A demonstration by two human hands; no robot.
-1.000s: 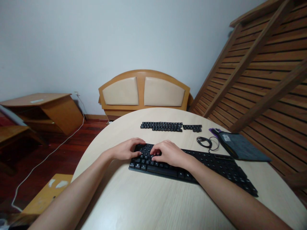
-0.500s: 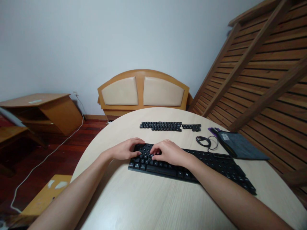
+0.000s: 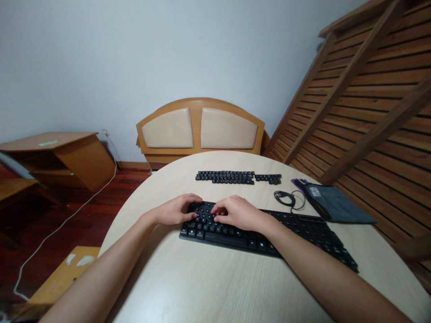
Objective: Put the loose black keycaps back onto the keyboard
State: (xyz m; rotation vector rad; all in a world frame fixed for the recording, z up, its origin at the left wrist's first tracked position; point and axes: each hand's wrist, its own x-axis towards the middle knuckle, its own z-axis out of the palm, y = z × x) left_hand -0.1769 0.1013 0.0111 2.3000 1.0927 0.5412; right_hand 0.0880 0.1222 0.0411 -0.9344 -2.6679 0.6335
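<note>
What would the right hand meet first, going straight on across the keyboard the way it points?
Probably the left hand, at the left end of the black computer keyboard, though depth is unclear.

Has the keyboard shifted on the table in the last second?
No: the keyboard shows no visible shift in any direction against the table; only the whole view slid slightly.

Keyboard (image 3: pixel 225 240) and loose keycaps (image 3: pixel 232 177): black plastic, mostly matt, is seen; tabletop (image 3: pixel 188 278): pale wood grain, smooth, with a soft sheen, is noted; pouch (image 3: pixel 340 206): dark grey cloth-like stuff, matt, is shown; headboard (image 3: pixel 196 130): smooth varnished wood is set with cream leather-like pads (image 3: pixel 167 130); slatted panel (image 3: pixel 357 112): brown wood, matt, is recorded; floor (image 3: pixel 104 211): dark red wood, slightly glossy, is listed
</note>
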